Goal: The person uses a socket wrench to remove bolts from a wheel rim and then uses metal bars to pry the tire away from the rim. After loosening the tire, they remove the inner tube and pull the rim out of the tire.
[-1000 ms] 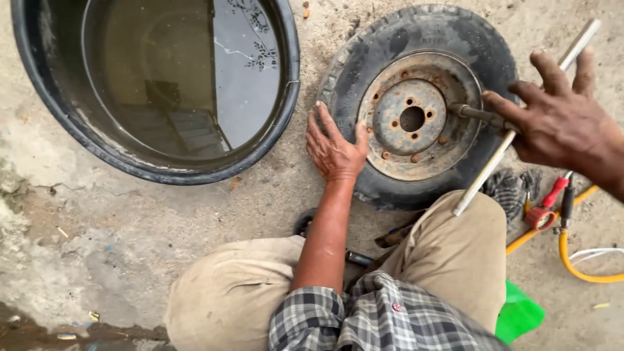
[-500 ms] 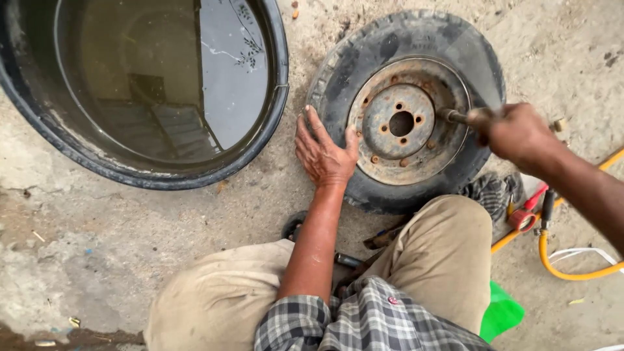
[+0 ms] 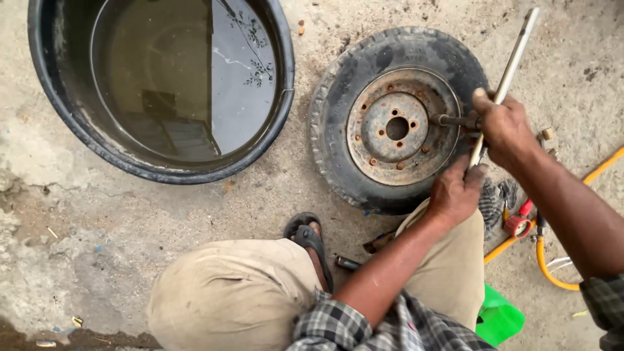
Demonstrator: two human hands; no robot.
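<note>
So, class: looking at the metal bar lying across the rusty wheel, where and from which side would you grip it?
Grip the metal bar on its long bare upper stretch, coming from the right, clear of the tyre. That end sticks out free past the right hand; the lower end is already taken by the left hand.

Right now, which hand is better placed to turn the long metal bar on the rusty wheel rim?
Probably the right hand: it grips the long silver metal bar near its middle, beside the rusty round steel rim. The left hand only holds the bar's lower end.
</note>
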